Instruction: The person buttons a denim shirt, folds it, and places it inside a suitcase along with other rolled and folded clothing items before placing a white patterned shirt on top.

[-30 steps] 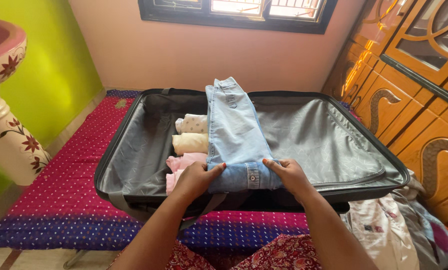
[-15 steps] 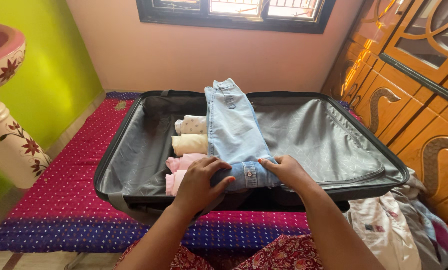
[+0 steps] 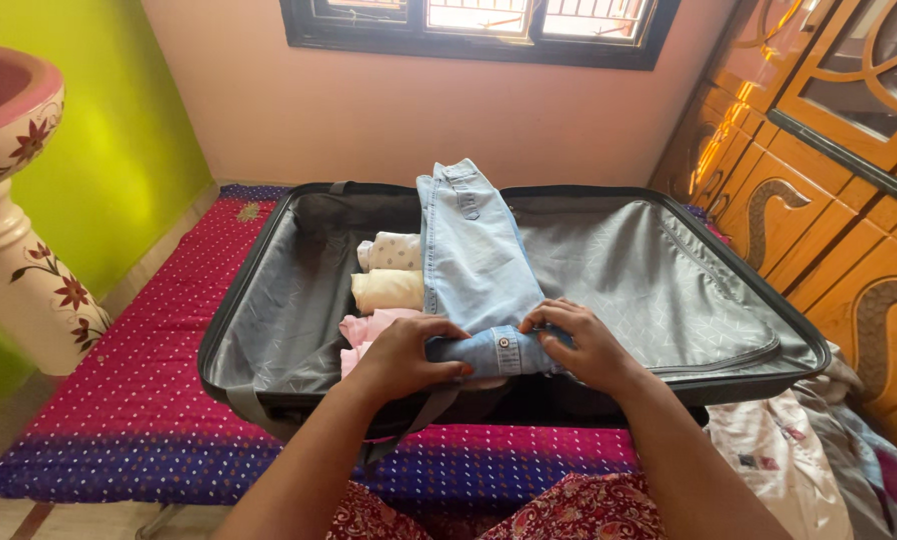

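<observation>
A folded pair of light blue jeans (image 3: 474, 260) lies lengthwise down the middle of an open black suitcase (image 3: 269, 240) with grey lining. Its near end is curled into a small roll. My left hand (image 3: 404, 355) grips the left side of that roll, fingers wrapped over the top. My right hand (image 3: 584, 345) grips the right side, next to the waist button. Left of the jeans lie rolled clothes: a dotted cream one (image 3: 394, 250), a pale yellow one (image 3: 389, 290) and pink ones (image 3: 364, 328).
The suitcase rests on a bed with a magenta and purple dotted cover (image 3: 119, 390). Loose clothes (image 3: 799, 460) lie at the right. A carved wooden wardrobe (image 3: 829, 170) stands at the right, a painted pedestal basin (image 3: 9, 220) at the left.
Both hands have turned the near end of the jeans over, from a flat waistband hold into a tighter roll, and shifted slightly away from me.
</observation>
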